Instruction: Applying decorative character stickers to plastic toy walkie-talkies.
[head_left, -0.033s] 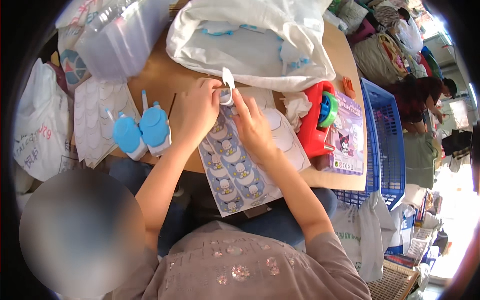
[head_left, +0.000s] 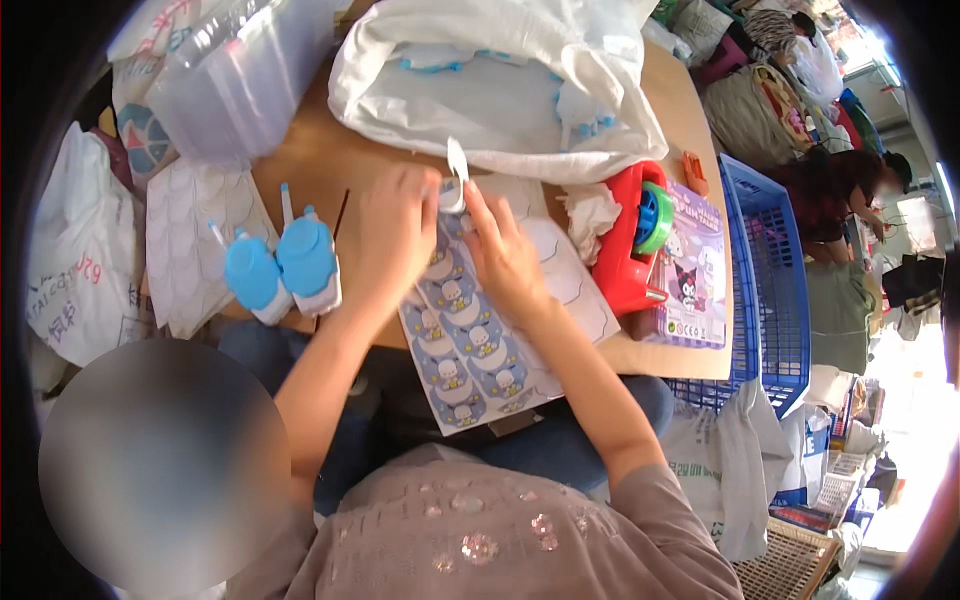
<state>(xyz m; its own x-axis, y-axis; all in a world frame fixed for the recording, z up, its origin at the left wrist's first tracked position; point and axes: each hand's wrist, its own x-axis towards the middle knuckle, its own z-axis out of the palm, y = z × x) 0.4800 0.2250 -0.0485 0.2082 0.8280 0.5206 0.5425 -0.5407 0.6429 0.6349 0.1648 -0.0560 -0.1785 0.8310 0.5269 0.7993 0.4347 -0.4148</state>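
My right hand (head_left: 505,255) has its fingers closed on a small white plastic piece (head_left: 457,165) with a pointed, ear-like tip standing up. Close to the piece's left side is my left hand (head_left: 398,220), its fingers curled and smeared by motion, so whether they grip anything is unclear. Under both hands lies a sheet of stickers (head_left: 468,340) with white cartoon puppies on blue, overhanging the table's near edge. Left of my left forearm sit two blue-and-white toys (head_left: 310,250) with stick antennas, side by side.
A white sack (head_left: 480,125) with blue-and-white pieces inside lies at the far side. To the right stand a red tape dispenser (head_left: 622,255), a purple printed box (head_left: 697,270) and a blue crate (head_left: 785,280). Peeled backing sheets (head_left: 205,240) and a clear bin (head_left: 235,90) are left.
My left hand's fingers have moved slightly left, off the white plastic piece. My right hand stays nearly in place with it.
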